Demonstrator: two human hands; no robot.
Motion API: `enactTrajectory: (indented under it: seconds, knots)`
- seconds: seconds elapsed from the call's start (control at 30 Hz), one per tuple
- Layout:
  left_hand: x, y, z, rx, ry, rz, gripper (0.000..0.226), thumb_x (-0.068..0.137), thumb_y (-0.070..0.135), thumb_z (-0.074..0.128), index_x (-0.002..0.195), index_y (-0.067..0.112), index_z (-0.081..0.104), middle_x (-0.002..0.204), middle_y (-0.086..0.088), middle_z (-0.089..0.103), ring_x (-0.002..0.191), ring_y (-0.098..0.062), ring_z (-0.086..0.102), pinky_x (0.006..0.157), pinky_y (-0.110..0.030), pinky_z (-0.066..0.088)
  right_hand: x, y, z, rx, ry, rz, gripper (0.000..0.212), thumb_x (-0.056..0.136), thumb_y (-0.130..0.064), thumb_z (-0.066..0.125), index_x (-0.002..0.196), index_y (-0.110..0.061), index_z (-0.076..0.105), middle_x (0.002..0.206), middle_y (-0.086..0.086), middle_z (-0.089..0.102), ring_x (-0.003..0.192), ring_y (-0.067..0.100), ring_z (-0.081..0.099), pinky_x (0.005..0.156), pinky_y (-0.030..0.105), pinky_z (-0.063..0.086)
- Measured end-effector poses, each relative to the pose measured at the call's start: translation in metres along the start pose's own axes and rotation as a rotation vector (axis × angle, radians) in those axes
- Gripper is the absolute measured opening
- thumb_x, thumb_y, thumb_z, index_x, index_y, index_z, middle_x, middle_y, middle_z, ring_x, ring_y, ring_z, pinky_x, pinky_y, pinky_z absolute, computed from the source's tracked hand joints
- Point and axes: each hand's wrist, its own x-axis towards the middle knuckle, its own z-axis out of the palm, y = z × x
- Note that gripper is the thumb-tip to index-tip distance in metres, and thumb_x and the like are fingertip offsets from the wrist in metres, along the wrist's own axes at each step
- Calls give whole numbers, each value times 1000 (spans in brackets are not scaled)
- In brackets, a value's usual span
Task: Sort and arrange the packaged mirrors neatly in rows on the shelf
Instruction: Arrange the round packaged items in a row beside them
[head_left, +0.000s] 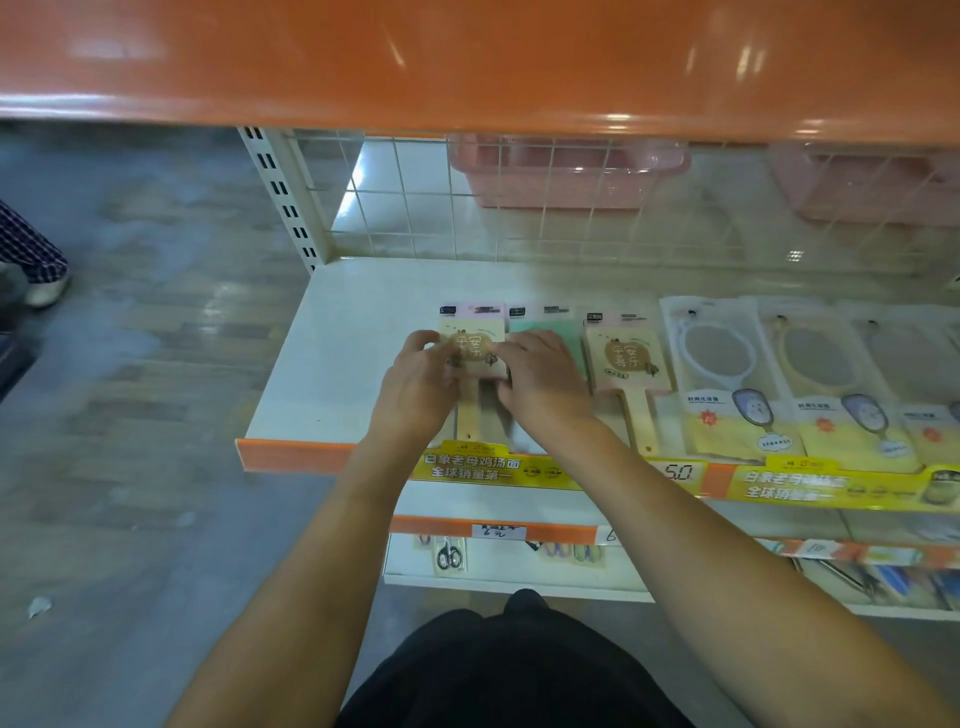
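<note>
Both hands meet over one packaged paddle mirror (475, 349) on the white shelf (332, 364): the left hand (415, 379) curls its fingers round the pack's left edge, and the right hand (540, 379) has its fingers curled on the right edge, so the pack is pinched between them. It lies flat with its wooden handle pointing toward the shelf's orange front lip (291, 454). To the left of this pack the shelf surface is bare right out to its left edge, which sits beside the slotted upright post (283, 197). Behind the row, more bare surface runs back to the wire grid backing (519, 197). Just right of the held pack lies a green-backed pack (550, 327), partly hidden under the right hand, then a second cream paddle mirror (626, 364), making three paddle packs visible. Further right come oval hand mirrors in clear bags (722, 374), three countable before the frame edge cuts the row; they overlap one another slightly. Yellow price strips (467, 467) hang along the front lip. An orange upper shelf (467, 57) overhangs the work area. Two pink baskets (566, 171) show behind the grid.
</note>
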Motion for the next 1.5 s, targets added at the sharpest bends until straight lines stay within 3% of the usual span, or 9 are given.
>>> enactTrajectory:
  seconds: [0.3, 0.43, 0.53, 0.63, 0.77, 1.17, 1.33, 1.5]
  knots:
    - [3, 0, -1, 7, -2, -24, 38, 86, 5, 60, 123, 14, 62, 135, -7, 47, 103, -31, 59, 83, -33, 47, -3, 8, -9, -24, -30, 39, 64, 85, -28, 60, 145, -25, 39, 147, 4, 37, 138, 26, 25, 114, 36, 21]
    - [11, 8, -4, 115, 34, 47, 48, 82, 4, 59, 127, 20, 59, 139, -7, 47, 116, -31, 51, 94, -39, 42, -4, 34, -25, -84, -33, 98, 70, 83, -44, 63, 144, -19, 39, 147, 1, 39, 139, 22, 30, 116, 38, 21]
    - [19, 29, -1, 165, -52, 139, 47, 82, 17, 62, 128, 26, 58, 143, 0, 45, 129, -24, 42, 104, -38, 32, -5, 53, -30, -56, -21, 115, 64, 84, -46, 62, 140, -20, 45, 143, 0, 45, 136, 23, 34, 117, 41, 22]
    - [25, 44, 11, 222, -161, 220, 51, 80, 26, 65, 130, 29, 55, 145, 6, 42, 136, -19, 32, 107, -36, 24, -9, 68, -34, -53, -32, 98, 60, 83, -37, 61, 139, -23, 46, 144, -1, 45, 141, 22, 27, 120, 44, 13]
    - [29, 53, 23, 294, -194, 261, 54, 80, 32, 64, 132, 25, 53, 144, 4, 42, 137, -20, 30, 108, -38, 25, -13, 81, -37, -102, -138, 90, 71, 83, -37, 61, 148, -26, 33, 157, -2, 26, 149, 22, 5, 120, 48, -5]
    - [47, 51, 21, 348, -278, 303, 79, 75, 46, 69, 143, 27, 35, 151, -1, 31, 143, -24, 19, 114, -42, 20, 10, 94, -34, -123, -194, -40, 89, 78, -49, 68, 151, -23, 23, 162, -4, 13, 150, 23, -4, 118, 53, -9]
    - [57, 45, 24, 369, -309, 361, 85, 74, 50, 69, 146, 27, 30, 153, 1, 29, 144, -24, 17, 115, -44, 20, 20, 99, -35, -109, -261, -63, 100, 74, -60, 69, 152, -22, 19, 160, -4, 18, 150, 22, 2, 118, 54, -8]
    - [64, 46, 23, 370, -308, 405, 89, 70, 50, 73, 145, 25, 32, 148, 0, 38, 139, -23, 28, 114, -41, 22, 25, 99, -36, -112, -244, -78, 102, 69, -64, 72, 149, -22, 26, 154, -2, 30, 148, 23, 15, 118, 57, -2]
